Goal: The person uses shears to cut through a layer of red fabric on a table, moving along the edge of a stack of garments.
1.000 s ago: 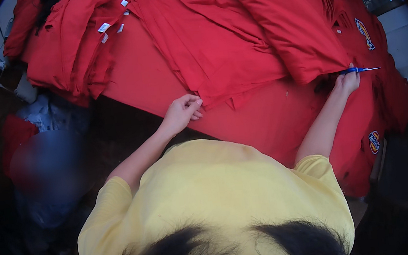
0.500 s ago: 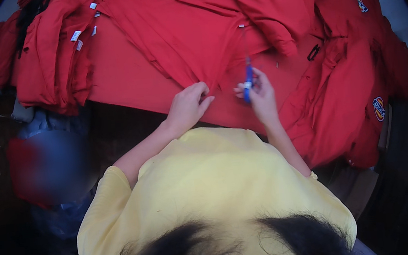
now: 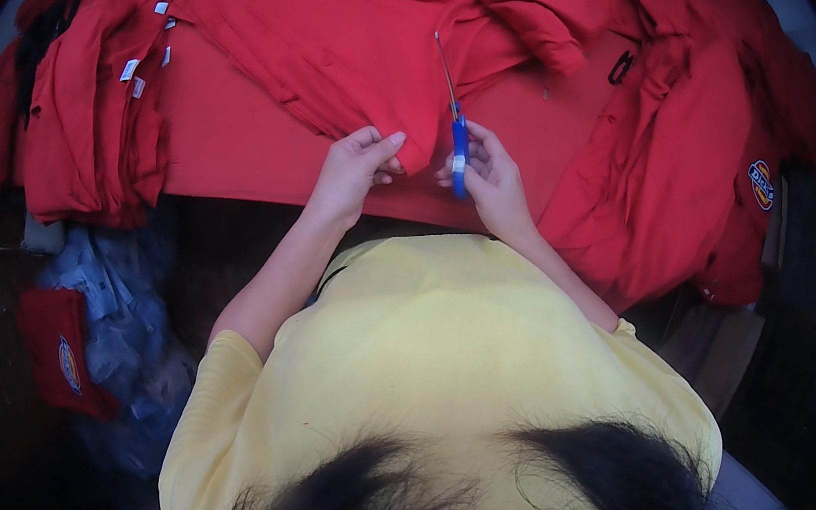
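Observation:
My left hand (image 3: 358,170) pinches the lower corner of a red garment (image 3: 377,67) between thumb and fingers, at the near edge of the table. Close by on the right, my right hand (image 3: 494,175) is closed around blue-handled thread snips (image 3: 461,160). Their thin metal blades point away from me, just right of the cloth's folded edge. Whether the blades touch the fabric I cannot tell. The garment's far part spreads out beyond the upper rim of the picture.
Folded red garments (image 3: 91,120) with small white tags lie at the left. More red garments (image 3: 658,156) heap at the right, beside a small black object (image 3: 621,67). The tabletop (image 3: 233,134) is red. Lower left are clear plastic bags (image 3: 123,318) and a red cloth piece (image 3: 58,345).
The snips have come left, nearer my left hand, and stand more plainly upright. My left thumb now presses on the cloth corner, which has turned a little. The view has shifted slightly.

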A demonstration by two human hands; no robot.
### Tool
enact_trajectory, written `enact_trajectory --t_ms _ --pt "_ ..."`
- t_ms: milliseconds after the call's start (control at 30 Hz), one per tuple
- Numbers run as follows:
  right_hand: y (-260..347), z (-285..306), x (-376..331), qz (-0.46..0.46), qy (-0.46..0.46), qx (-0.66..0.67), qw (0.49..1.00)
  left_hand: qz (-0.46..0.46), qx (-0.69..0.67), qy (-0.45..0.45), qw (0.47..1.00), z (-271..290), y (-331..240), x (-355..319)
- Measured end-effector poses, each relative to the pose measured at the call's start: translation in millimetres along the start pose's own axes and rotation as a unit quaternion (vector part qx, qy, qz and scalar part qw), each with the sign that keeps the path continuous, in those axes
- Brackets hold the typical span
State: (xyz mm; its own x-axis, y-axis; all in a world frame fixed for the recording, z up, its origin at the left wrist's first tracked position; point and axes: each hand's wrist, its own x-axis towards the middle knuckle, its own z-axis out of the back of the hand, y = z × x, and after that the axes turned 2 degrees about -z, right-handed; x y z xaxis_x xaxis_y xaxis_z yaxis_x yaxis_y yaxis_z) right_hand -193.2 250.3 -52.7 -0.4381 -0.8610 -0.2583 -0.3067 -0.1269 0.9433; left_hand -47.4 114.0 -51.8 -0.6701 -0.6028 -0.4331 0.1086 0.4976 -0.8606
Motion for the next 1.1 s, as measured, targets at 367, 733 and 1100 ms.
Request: enact_trajectory --t_ms 367,733,1100 --pt "28.1 16.9 -36.1 0.064 0.082 -0.331 0.938 -0.058 -0.201 -0.038 0.977 4.4 -56.6 -3.1" --pt "20.4 9.4 -47.2 0.168 0.11 -0.378 0.904 -0.032 -0.206 -0.023 0.978 3.8 -40.9 -19.4" --pt "18.7 3.0 -51.9 0.197 0.074 -0.391 0.896 -0.122 -0.222 -0.019 0.967 -21.0 -53.2 -32.3"
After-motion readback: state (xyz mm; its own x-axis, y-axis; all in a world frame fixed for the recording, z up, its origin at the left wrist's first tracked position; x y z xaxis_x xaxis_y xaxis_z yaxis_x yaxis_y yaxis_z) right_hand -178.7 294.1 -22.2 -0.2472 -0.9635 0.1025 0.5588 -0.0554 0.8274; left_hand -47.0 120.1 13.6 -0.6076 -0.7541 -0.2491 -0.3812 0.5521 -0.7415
